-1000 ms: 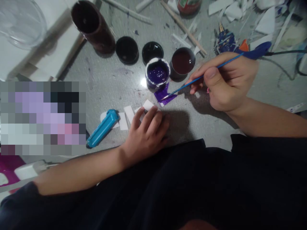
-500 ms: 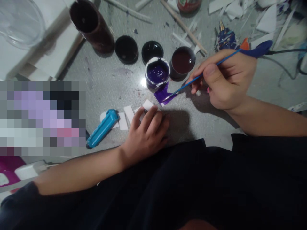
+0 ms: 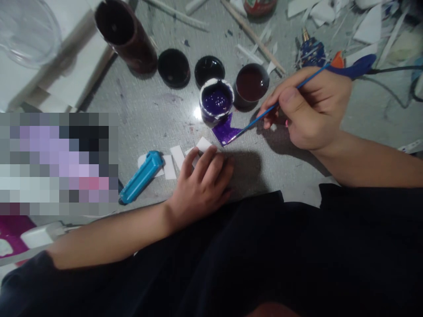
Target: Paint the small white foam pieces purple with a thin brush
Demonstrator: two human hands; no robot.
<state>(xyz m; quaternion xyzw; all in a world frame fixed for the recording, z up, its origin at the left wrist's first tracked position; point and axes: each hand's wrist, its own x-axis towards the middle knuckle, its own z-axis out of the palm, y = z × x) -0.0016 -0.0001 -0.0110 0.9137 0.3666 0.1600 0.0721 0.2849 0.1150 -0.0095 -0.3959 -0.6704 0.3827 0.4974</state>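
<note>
My right hand (image 3: 312, 108) is closed around a thin blue paintbrush (image 3: 269, 109). Its tip touches the lower right edge of a small flat piece (image 3: 225, 130) covered in purple paint, with a little white spot at the bottom corner. Just above that piece stands an uncapped pot of purple paint (image 3: 217, 101), its rim smeared white. My left hand (image 3: 203, 185) rests palm down with the fingers apart, over several white card pieces (image 3: 177, 156). Left of it lies a turquoise utility knife (image 3: 141, 178) on more white card.
Behind the pot are two black lids (image 3: 174, 68) and a cup of dark reddish liquid (image 3: 252, 83). A tall brown container (image 3: 127, 37) stands at upper left. A wooden stick (image 3: 253, 35), white scraps (image 3: 368, 26) and a corded blue tool (image 3: 355, 68) lie at upper right.
The brush tip has shifted slightly right along the purple piece's lower edge, and the white spot there looks smaller. My left hand has stayed in place.
</note>
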